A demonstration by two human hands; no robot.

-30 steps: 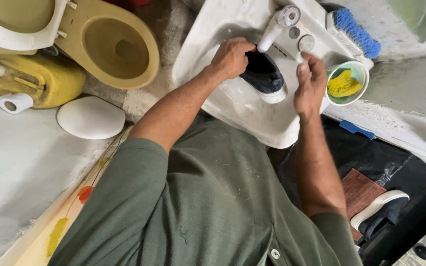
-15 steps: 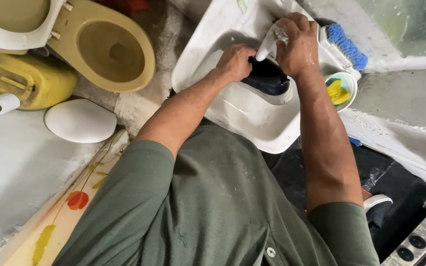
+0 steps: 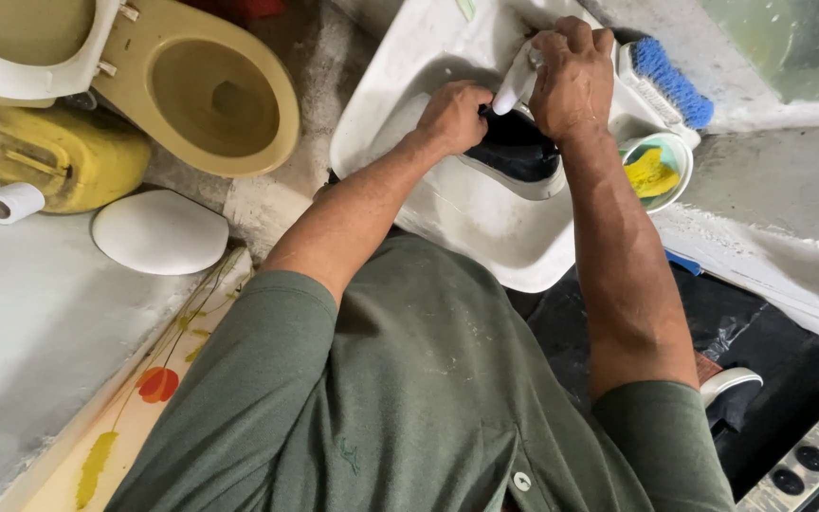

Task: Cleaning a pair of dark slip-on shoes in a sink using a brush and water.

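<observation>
In the glossy white basin (image 3: 428, 66), a dark shoe (image 3: 516, 152) with a white rubber sole is lying under the smooth white tap (image 3: 514, 83). The left hand (image 3: 452, 116) is curling shut around the shoe's edge, while the right hand (image 3: 573, 78) is closing over the tap. Just beside, a blue-bristled brush (image 3: 670, 81) is resting.

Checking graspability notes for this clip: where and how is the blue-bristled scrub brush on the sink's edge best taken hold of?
Judging by its pose, grip the scrub brush by its white plastic back, fingers wrapping the long sides. It lies on the white sink rim, blue bristles facing sideways, beside the small bowl holding a yellow sponge. Come from the right, since the right hand on the tap crowds its left end.
</observation>
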